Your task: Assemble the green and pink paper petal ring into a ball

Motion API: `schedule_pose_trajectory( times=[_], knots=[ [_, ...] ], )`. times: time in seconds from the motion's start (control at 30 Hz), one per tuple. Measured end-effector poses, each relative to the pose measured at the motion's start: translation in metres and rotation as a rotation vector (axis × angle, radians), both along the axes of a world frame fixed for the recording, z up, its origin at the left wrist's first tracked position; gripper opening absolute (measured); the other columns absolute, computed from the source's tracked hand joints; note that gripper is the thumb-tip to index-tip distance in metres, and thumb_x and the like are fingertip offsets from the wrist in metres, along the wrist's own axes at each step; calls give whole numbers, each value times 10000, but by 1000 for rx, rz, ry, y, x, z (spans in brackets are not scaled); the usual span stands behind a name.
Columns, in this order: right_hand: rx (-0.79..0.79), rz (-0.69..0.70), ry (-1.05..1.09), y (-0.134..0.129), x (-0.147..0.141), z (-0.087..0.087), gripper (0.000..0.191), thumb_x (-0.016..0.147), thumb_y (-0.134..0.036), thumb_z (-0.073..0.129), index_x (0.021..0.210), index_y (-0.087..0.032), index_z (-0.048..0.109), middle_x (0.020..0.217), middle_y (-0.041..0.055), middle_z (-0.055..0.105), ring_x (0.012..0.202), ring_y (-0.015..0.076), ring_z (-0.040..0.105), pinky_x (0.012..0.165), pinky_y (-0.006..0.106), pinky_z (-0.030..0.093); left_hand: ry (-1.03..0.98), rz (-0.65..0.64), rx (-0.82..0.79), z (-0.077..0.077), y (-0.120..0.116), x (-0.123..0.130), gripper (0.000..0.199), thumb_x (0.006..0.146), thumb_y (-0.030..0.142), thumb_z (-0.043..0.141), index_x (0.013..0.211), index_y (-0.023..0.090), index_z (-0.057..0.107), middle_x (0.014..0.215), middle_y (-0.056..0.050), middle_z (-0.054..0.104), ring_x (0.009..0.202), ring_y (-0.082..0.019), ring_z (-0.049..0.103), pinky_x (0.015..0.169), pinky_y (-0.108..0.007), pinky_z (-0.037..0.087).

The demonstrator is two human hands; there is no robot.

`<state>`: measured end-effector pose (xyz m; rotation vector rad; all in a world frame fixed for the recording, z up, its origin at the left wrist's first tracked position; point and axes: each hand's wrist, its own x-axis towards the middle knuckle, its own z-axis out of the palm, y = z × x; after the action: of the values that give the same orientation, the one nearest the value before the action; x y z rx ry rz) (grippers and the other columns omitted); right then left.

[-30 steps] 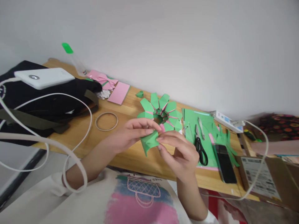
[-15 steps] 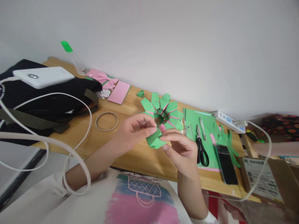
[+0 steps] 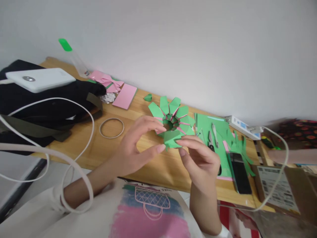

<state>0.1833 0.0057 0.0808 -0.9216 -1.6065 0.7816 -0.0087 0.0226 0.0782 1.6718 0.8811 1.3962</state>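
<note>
A ring of folded green paper petals with pink edges (image 3: pixel 183 119) sits on the wooden table in front of me. At its near side is a folded green paper piece (image 3: pixel 172 138). My right hand (image 3: pixel 201 160) pinches the right end of this piece between thumb and fingers. My left hand (image 3: pixel 141 145) has its thumb and fingers apart at the left of the piece, the thumb tip close to its lower left corner. Whether the piece touches the ring is hidden.
A tape ring (image 3: pixel 111 137), pink paper (image 3: pixel 125 96) and a black bag (image 3: pixel 44 105) with a power bank (image 3: pixel 41 80) lie left. Right are green sheets (image 3: pixel 224 165), scissors (image 3: pixel 210 140), a cutter (image 3: pixel 215 135), a phone (image 3: pixel 239 173) and a power strip (image 3: pixel 240 127).
My left hand has let go of the green piece and opened. My right hand has moved right and slightly down, and the piece has turned and shifted up toward the ring.
</note>
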Motion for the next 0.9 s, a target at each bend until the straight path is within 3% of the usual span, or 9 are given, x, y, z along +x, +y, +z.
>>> schedule_pose_trajectory(
  times=[0.07,0.2,0.3,0.47,0.6,0.7,0.8,0.9],
  knots=[
    [56,-122,-51,-3,-2,-1,409,843,-10,605,1072,-323,734,970,2,729,937,154,674,821,310,565,26,102,-1,0,-5,3,129,831,191,680,956,219,665,902,-16,677,885,-162,643,880,-328,532],
    [256,-309,-210,-11,-8,-1,450,815,16,622,1113,-305,726,943,2,725,869,149,672,757,298,564,-143,22,-268,3,-9,13,53,855,178,646,898,209,644,732,19,737,671,-140,711,712,-278,595],
    [337,-291,-284,-16,-13,0,456,805,36,612,1134,-263,712,929,9,720,829,148,661,763,319,560,-295,-3,-368,5,-8,18,108,827,169,676,928,204,669,778,9,763,707,-145,743,684,-235,614],
    [330,-232,-281,-18,-20,1,409,817,30,587,1121,-221,696,907,22,702,776,151,637,698,330,549,-379,42,-407,8,-4,21,113,755,114,725,825,202,711,754,37,754,679,-90,721,647,-147,591],
    [371,-258,-329,-18,-17,4,407,824,6,598,1157,-217,671,903,29,674,785,164,625,672,339,535,-331,104,-391,12,-4,18,90,745,122,735,798,188,706,753,25,740,697,-100,704,644,-163,585],
    [449,-323,-495,-16,-10,11,380,801,-17,663,1110,-237,693,940,30,582,853,169,588,690,333,511,-241,60,-381,19,-3,13,77,775,105,705,775,182,695,719,25,715,674,-102,682,640,-182,572],
    [479,-256,-600,-13,-1,19,243,808,-79,700,979,-251,728,990,35,554,916,196,566,745,369,502,-193,-33,-354,25,-4,8,95,793,93,685,785,187,691,736,31,701,670,-83,654,624,-165,543],
    [455,-193,-577,-12,2,23,234,809,-71,699,952,-253,735,1022,37,606,926,210,587,779,397,504,-135,-62,-284,28,-5,5,83,821,118,664,810,195,694,764,23,702,709,-87,646,636,-167,525]
  ],
)
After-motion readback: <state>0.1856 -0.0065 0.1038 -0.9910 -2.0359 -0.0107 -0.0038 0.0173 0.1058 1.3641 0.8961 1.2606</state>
